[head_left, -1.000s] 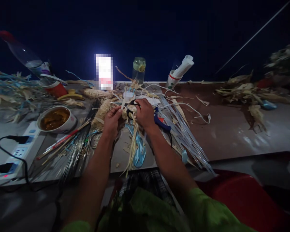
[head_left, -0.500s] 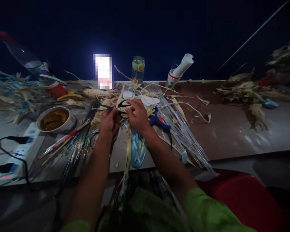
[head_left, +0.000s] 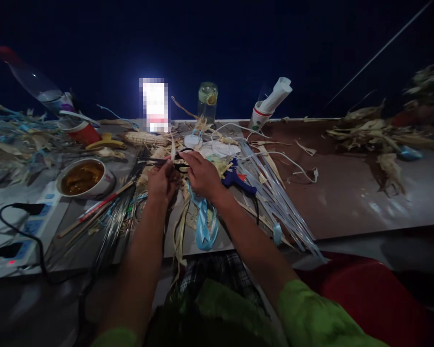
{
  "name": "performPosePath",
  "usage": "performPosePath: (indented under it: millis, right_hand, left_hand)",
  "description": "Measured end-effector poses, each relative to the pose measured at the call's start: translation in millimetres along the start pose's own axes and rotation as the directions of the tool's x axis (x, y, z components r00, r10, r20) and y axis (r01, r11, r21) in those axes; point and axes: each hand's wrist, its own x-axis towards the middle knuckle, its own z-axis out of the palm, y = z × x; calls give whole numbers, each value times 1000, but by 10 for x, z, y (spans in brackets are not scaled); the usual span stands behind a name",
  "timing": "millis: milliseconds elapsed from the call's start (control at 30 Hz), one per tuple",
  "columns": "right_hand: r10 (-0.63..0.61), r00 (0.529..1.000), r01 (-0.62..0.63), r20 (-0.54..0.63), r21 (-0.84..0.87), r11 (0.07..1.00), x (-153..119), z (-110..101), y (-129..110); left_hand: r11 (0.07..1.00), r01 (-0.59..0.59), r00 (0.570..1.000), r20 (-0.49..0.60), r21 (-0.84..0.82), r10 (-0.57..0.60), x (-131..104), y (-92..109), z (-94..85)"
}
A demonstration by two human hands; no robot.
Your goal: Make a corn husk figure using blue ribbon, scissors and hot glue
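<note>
My right hand [head_left: 202, 177] is closed on black-handled scissors [head_left: 153, 160], their blades pointing left over the fingertips of my left hand. My left hand [head_left: 162, 181] is pinched around a pale strip of corn husk [head_left: 173, 147], whose end sticks up beside the blades. Whether the blades touch the strip I cannot tell. Long husk strips [head_left: 180, 226] hang below the hands over the table's front edge. A light-blue ribbon loop [head_left: 206, 224] lies under my right wrist. Just right of that hand rests a blue glue gun [head_left: 238, 180].
Clear glue sticks [head_left: 282, 207] lie to the right, near a white cable [head_left: 296, 166]. On the left are a bowl of brown liquid [head_left: 83, 178], a power strip [head_left: 34, 226] and thin wires [head_left: 115, 226]. A corn cob [head_left: 146, 140], lit phone [head_left: 155, 103] and jar [head_left: 207, 103] stand behind.
My right hand has turned slightly with the scissors, its fingers lower and flatter. The husk end stands more upright and further left. The hanging strips have swung left.
</note>
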Motion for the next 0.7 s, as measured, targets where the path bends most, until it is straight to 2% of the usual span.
performPosePath:
  millis: [133, 233, 300, 400, 467, 533, 567, 633, 700]
  right_hand:
    - [43, 999, -40, 32, -82, 996, 2, -25, -14]
    - [115, 986, -98, 116, -150, 984, -3, -25, -46]
    - [169, 977, -147, 130, -166, 975, -5, -16, -47]
    - [283, 959, -280, 28, -77, 957, 5, 0, 42]
    - [413, 908, -409, -71, 67, 910, 25, 2, 160]
    - [544, 830, -493, -126, 292, 819, 55, -13, 287]
    - [601, 791, -503, -116, 436, 746, 70, -32, 338]
    - [675, 738, -480, 12, 712, 512, 91, -96, 396]
    - [644, 738, -435, 201, 871, 227, 89, -190, 394]
  left_hand:
    - [999, 26, 999, -21, 23, -26, -30, 21, 28]
    - [997, 35, 998, -48, 71, -31, -63, 23, 48]
    - [993, 43, 999, -33, 113, -39, -83, 12, 56]
    - [988, 29, 998, 45, 150, -36, -103, -7, 60]
    - [987, 21, 995, 88, 161, -35, -110, -11, 58]
    - [987, 23, 993, 112, 156, -41, -116, -3, 57]
    - [989, 31, 992, 120, 147, -49, -120, 6, 57]
    - [991, 57, 989, 127, 120, -72, -127, 30, 60]
    - [992, 81, 989, 118, 95, -92, -130, 56, 60]
